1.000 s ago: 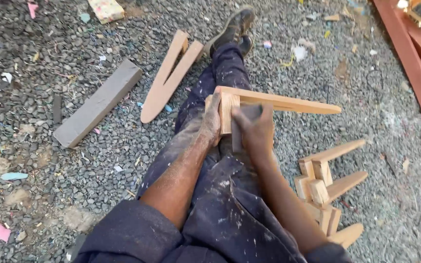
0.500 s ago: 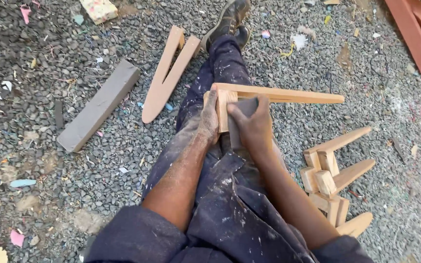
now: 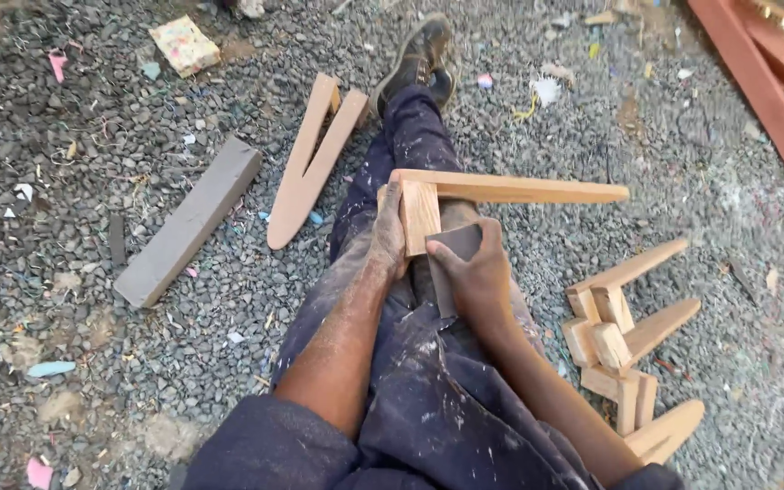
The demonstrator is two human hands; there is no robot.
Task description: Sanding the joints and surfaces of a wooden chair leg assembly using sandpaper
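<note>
A light wooden piece (image 3: pixel 501 189), a tapered leg with a short block at its left end, rests across my lap. My left hand (image 3: pixel 389 233), dusty, grips the block end and steadies it. My right hand (image 3: pixel 475 272) is shut on a dark grey sheet of sandpaper (image 3: pixel 454 245), pressed against the near side of the block. I sit on gravel with my legs in dark, dust-spattered trousers stretched out and a black boot (image 3: pixel 417 56) at the far end.
A V-shaped wooden piece (image 3: pixel 312 159) and a grey block (image 3: pixel 189 222) lie on the gravel to the left. Several similar wooden legs (image 3: pixel 623 336) are piled at my right. Red timber beams (image 3: pixel 764 86) cross the top right corner. Scraps litter the gravel.
My right hand with the sandpaper has slid down and toward me along the block. The left hand keeps its grip on the wooden piece.
</note>
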